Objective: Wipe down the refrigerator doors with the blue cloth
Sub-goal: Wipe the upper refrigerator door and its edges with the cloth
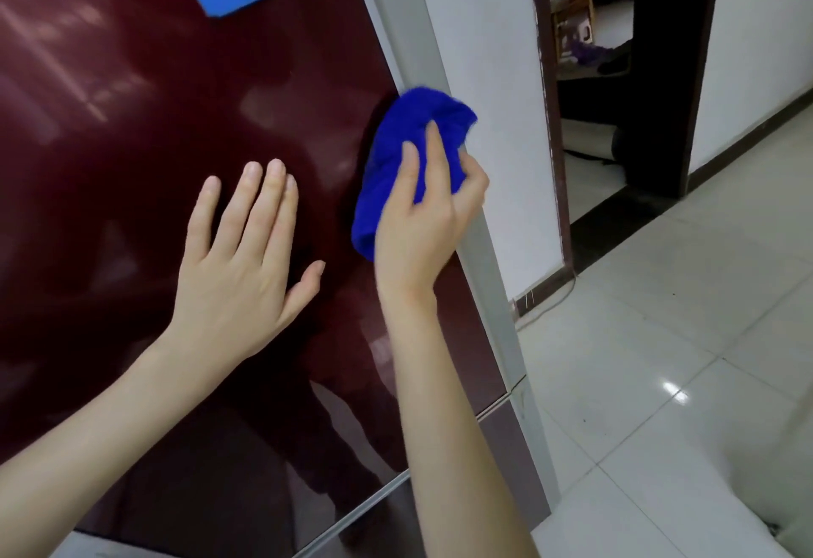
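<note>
Even, bright indoor light. The glossy refrigerator door (132,139) carries streaky glare at upper left and dim reflections. A bright highlight sits on the floor tiles (675,394). The doorway (616,73) is dark. Straight edges bow from wide-angle distortion; detail is slightly soft.

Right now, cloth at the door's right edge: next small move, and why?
Probably sweep the blue cloth leftward across the dark red door. The right hand holds it bunched at the door's right edge, so that is the only way onto the panel. The left hand, spread flat in that path, should shift first.
</note>
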